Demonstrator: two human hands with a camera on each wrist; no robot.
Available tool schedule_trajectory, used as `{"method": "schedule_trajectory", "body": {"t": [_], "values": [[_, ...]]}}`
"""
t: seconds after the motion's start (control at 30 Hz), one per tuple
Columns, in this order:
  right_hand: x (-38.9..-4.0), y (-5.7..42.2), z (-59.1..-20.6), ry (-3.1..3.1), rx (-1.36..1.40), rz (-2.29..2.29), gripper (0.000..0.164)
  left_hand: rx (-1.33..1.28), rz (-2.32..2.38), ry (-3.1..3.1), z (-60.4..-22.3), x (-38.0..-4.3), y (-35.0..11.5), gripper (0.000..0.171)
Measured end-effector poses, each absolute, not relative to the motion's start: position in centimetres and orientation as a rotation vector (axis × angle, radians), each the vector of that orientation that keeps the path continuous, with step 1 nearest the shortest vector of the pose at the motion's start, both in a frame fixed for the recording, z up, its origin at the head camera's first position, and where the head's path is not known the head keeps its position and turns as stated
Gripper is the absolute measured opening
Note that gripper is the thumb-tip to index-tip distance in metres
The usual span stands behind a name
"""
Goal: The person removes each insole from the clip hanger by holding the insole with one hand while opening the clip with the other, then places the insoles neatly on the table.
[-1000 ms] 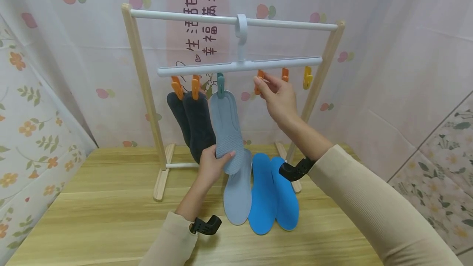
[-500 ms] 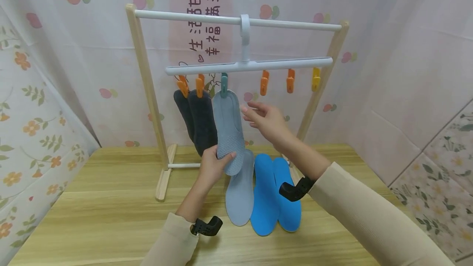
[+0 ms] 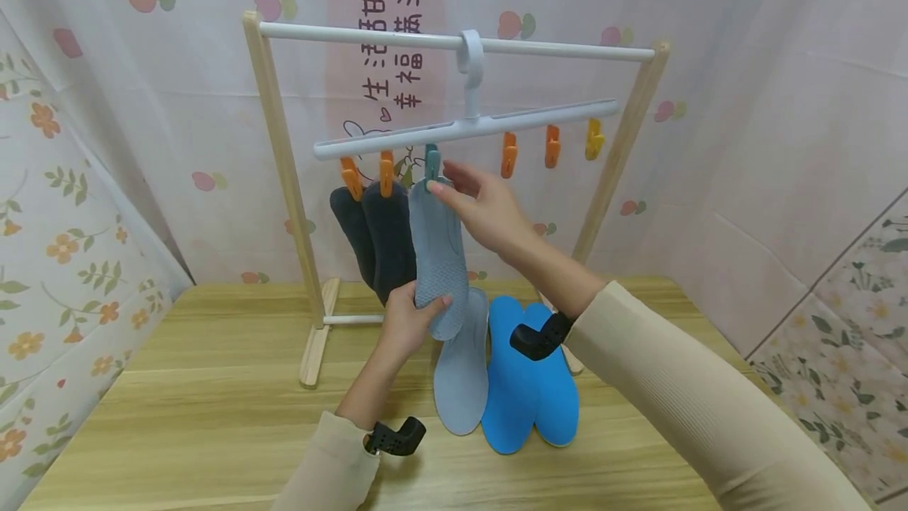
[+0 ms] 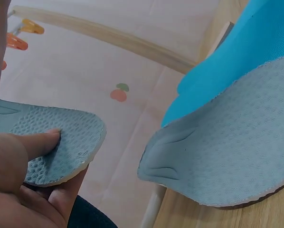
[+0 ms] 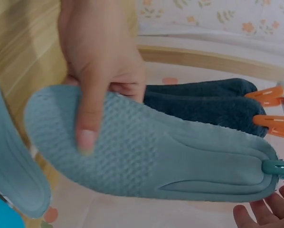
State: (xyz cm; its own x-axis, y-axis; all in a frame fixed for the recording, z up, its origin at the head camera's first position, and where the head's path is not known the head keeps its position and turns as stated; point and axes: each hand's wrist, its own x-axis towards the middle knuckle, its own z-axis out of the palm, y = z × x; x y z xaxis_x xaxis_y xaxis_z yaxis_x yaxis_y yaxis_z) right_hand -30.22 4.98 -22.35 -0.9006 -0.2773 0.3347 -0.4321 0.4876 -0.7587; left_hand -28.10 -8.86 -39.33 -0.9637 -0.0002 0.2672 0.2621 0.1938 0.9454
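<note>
A grey insole hangs heel-up from a green clothespin on a white hanger bar. My left hand pinches its lower end, thumb on the textured face in the left wrist view. Beside the heel, my right hand has its fingers spread; in the right wrist view its fingertips are right at the insole's edge below the clothespin. Two dark insoles hang to the left from orange clothespins. A second grey insole lies on the table, next to two blue insoles.
A wooden rack with a white top rod carries the hanger hook. Unused orange clothespins and a yellow clothespin hang at the right. A patterned curtain stands behind the wooden table.
My right hand let go of an orange clothespin on the right and moved left to the grey insole's heel. The hanger bar now tilts, left end lower. My left hand keeps its pinch.
</note>
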Motion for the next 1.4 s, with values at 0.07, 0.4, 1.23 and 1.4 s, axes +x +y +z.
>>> {"method": "schedule_trajectory", "body": {"t": [0.07, 0.4, 1.23, 1.4], "values": [[-30.6, 4.5, -22.0, -2.54, 0.647, 1.398, 0.061, -0.256, -1.851, -2.263, -39.3, -28.1, -8.9, 0.029], [-32.0, 3.4, -21.1, -2.505, 0.616, 1.521, 0.056, -0.265, -1.835, -2.272, -39.5, -28.0, -9.3, 0.03], [-33.9, 3.4, -20.8, -2.258, 0.548, 1.872, 0.033, -0.287, -1.825, -2.348, -39.1, -26.3, -9.8, 0.029], [-33.9, 3.5, -20.7, -2.281, 0.528, 1.888, 0.034, -0.289, -1.799, -2.426, -39.5, -25.4, -10.2, 0.026]]}}
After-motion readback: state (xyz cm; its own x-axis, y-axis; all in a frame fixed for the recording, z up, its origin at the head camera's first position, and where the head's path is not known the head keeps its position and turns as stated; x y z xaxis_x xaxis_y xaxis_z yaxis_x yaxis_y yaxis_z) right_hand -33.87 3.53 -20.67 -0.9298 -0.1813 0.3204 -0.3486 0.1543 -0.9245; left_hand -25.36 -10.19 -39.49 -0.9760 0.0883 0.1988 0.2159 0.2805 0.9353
